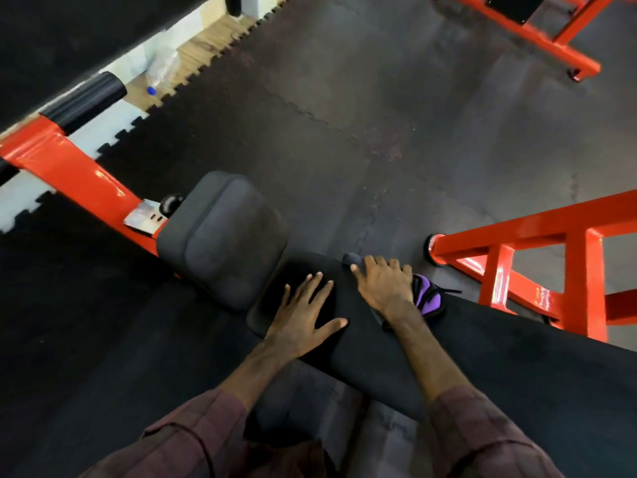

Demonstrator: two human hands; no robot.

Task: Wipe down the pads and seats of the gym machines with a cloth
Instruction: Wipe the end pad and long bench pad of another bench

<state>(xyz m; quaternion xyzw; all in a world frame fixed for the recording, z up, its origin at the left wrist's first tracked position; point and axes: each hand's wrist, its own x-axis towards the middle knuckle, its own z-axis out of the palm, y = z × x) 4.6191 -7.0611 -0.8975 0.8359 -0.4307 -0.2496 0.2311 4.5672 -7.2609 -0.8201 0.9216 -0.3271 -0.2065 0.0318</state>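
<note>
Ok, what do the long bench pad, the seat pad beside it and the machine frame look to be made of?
Long bench pad: matte black upholstery, likely vinyl over foam; soft rounded end, no gloss.
Seat pad: the same kind of dark covering, with a raised panel and seams showing.
Frame: metal, judging by the rigid bars, in glossy orange paint with sharp bright reflections.

Dark interlocking rubber floor mats [362, 115], scuffed; beyond their toothed edge, upper left, pale wood floor [210, 43] with a clear plastic bottle [162, 72] lying on it.
</note>
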